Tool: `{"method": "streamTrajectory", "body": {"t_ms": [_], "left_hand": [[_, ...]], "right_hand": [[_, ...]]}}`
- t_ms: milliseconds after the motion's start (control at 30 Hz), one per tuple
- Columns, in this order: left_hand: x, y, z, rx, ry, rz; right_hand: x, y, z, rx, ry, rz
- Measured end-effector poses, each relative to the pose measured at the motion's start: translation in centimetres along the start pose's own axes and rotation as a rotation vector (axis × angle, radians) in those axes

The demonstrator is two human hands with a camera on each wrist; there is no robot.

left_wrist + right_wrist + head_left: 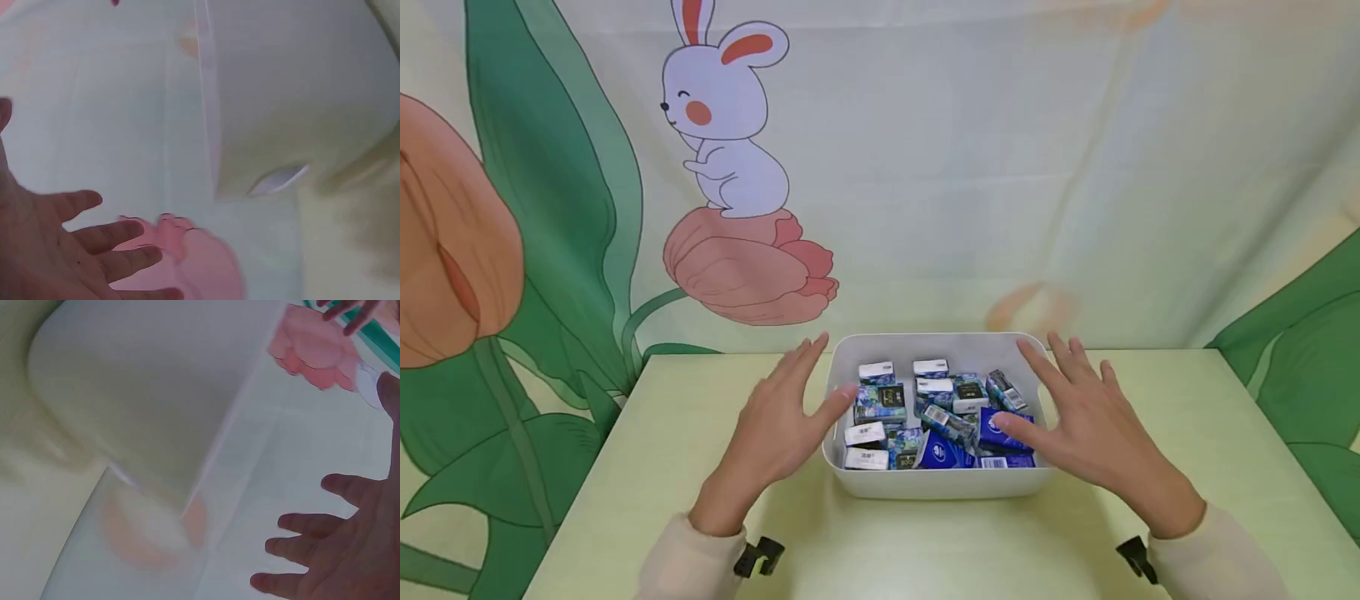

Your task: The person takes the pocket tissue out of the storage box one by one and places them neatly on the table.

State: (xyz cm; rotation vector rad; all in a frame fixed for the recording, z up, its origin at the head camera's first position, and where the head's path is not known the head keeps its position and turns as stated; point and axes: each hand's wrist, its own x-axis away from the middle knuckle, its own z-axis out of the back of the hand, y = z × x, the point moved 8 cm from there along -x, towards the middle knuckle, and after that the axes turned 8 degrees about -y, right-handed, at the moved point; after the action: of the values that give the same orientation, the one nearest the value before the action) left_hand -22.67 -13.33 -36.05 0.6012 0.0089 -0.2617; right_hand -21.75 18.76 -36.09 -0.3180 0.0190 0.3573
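A white plastic bin point(940, 485) stands on the table, holding several small packs that look like pocket tissues. Some have a dark floral print, like the pack point(875, 402) at the left; others are deep blue, like the pack point(942, 451) near the front wall. My left hand point(786, 417) hovers at the bin's left side, fingers spread and thumb over the rim. On the other side is my right hand point(1090, 425), also spread, its thumb in front of a blue pack. Both wrist views show the bin's outer wall point(300, 81) and straight fingers apart from it.
The pale yellow-green table point(700, 433) extends to both sides of the bin and in front of it. Behind its back edge hangs a cloth backdrop point(940, 183) printed with a rabbit and tulips. Black clips point(762, 557) sit at the sleeve cuffs.
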Motion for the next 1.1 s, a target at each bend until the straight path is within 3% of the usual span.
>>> {"method": "streamTrajectory", "body": {"t_ms": [100,200,333,567,700,833,1100], "left_hand": [[-0.7,-1.8,-0.4,0.206,0.028,0.041],[-1.0,-4.0,-1.5,0.364,0.038,0.145],[-1.5,-6.4,-4.0,0.536,0.014,0.298],[-2.8,-8.4,-7.6,0.763,0.092,0.440],[-3.1,-8.9,-9.0,0.934,0.153,0.466],[-3.3,-9.0,-9.3,0.971,0.186,0.439],[-4.1,-8.2,-9.7,0.928,0.156,0.395]], "right_hand": [[-1.0,0.1,-0.9,0.035,-0.030,0.043],[-2.1,0.0,-2.5,0.048,-0.088,0.087],[-3.4,0.1,-4.8,0.011,-0.196,0.119],[-4.5,0.2,-8.0,0.055,-0.364,0.134],[-4.7,0.3,-8.8,0.099,-0.409,0.104],[-4.9,0.3,-8.9,0.108,-0.424,0.099],[-5.2,0.8,-9.3,0.137,-0.439,0.118]]}}
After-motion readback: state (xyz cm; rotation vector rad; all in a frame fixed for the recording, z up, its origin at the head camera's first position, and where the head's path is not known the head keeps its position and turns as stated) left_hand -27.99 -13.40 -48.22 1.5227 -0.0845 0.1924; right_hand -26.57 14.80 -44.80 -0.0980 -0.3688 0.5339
